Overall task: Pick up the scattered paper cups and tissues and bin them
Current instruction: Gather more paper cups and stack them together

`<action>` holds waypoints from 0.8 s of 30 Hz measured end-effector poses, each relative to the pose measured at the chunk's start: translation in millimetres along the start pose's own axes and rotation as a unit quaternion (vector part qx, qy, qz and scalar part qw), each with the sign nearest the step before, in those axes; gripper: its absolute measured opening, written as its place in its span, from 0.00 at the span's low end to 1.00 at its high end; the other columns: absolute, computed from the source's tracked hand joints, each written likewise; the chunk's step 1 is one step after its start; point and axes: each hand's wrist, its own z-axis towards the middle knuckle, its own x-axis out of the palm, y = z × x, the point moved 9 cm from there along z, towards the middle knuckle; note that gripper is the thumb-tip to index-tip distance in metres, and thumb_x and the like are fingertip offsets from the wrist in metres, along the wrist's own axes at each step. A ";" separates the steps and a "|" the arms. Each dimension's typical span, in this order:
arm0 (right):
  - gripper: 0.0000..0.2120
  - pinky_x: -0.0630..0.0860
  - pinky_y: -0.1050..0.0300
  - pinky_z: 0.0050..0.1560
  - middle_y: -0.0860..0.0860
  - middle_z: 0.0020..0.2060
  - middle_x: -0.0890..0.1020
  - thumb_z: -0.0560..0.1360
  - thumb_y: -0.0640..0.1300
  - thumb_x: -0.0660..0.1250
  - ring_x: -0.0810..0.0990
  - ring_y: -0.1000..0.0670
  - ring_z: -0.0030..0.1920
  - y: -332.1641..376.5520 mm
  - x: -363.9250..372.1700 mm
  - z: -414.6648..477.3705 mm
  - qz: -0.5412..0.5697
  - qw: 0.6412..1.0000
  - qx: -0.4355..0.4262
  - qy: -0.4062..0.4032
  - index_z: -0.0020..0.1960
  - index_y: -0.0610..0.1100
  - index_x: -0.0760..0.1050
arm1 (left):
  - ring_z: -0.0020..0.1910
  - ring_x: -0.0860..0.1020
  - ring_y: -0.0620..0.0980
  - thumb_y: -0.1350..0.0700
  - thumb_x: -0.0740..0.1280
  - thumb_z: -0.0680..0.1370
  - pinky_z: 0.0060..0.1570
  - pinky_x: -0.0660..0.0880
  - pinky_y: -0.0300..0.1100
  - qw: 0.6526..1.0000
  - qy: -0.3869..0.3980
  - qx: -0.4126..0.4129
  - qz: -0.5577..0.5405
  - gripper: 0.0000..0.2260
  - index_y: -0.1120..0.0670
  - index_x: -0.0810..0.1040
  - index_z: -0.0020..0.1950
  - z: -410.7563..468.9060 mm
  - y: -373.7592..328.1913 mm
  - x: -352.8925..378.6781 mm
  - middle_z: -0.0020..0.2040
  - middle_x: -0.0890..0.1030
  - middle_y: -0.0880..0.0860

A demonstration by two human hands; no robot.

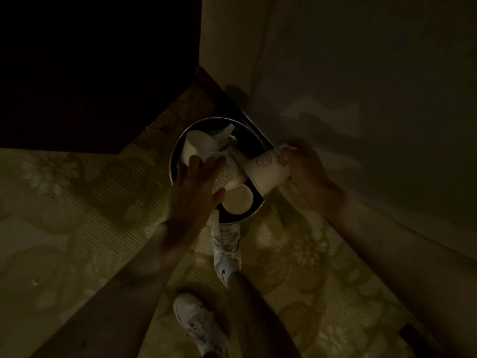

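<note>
**A:** Inside the bin (249,136)?

**B:** Heaped with pale paper cups. By the far left wall of the bin, a plain cup (196,147) on its side. At the middle, a printed cup (228,174), tilted. At the near edge, an empty cup (238,200) lying with its round mouth facing up. Toward the far side of the bin, a crumpled tissue (222,133), white and creased.

**A:** And the make of the bin?

**B:** Round, with a thin shiny metal rim and a dark inside. Standing on a ribbed, flower-patterned carpet (77,202), in the corner between a pale wall (361,73) and dark furniture (90,60).

**A:** Hands?

**B:** Right hand (304,166) at the right rim of the bin, fingers curled round one end of a paper cup (265,174). Cup tipped sideways over the rim, smooth-sided, with a round logo drawn in outline. Left hand (196,187) above the left half of the bin, fingers straight and spread, holding nothing. Touching the cups below or not, impossible to tell in the dim light.

**A:** Anything else near the bin?

**B:** One white shoe (225,244) with its toe just at the near rim. A second white shoe (196,321) well back from the bin.
</note>
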 end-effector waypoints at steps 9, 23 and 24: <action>0.29 0.77 0.51 0.54 0.40 0.66 0.69 0.72 0.39 0.75 0.74 0.42 0.63 -2.9 43.7 -8.6 -0.296 0.930 -0.216 -0.039 0.68 0.37 0.67 | 0.70 0.67 0.63 0.46 0.66 0.79 0.59 0.74 0.51 0.997 0.003 -0.008 0.071 0.30 0.46 0.60 0.79 13.3 9.3 -2.9 0.71 0.70 0.59; 0.37 0.71 0.41 0.65 0.44 0.71 0.68 0.72 0.57 0.72 0.67 0.41 0.71 -6.7 12.1 -19.6 -0.386 0.914 -0.124 0.022 0.75 0.48 0.63 | 0.61 0.71 0.57 0.43 0.69 0.77 0.55 0.74 0.52 0.998 -0.013 0.043 0.047 0.20 0.53 0.74 0.62 1.3 -5.0 -59.8 0.61 0.74 0.58; 0.28 0.73 0.46 0.60 0.44 0.65 0.74 0.73 0.55 0.71 0.72 0.43 0.65 -0.9 8.9 -33.2 -0.381 0.915 -0.135 0.003 0.70 0.45 0.70 | 0.54 0.74 0.55 0.44 0.68 0.78 0.49 0.74 0.50 0.998 -0.027 0.055 0.030 0.13 0.53 0.75 0.52 -2.6 -11.8 -72.6 0.54 0.76 0.56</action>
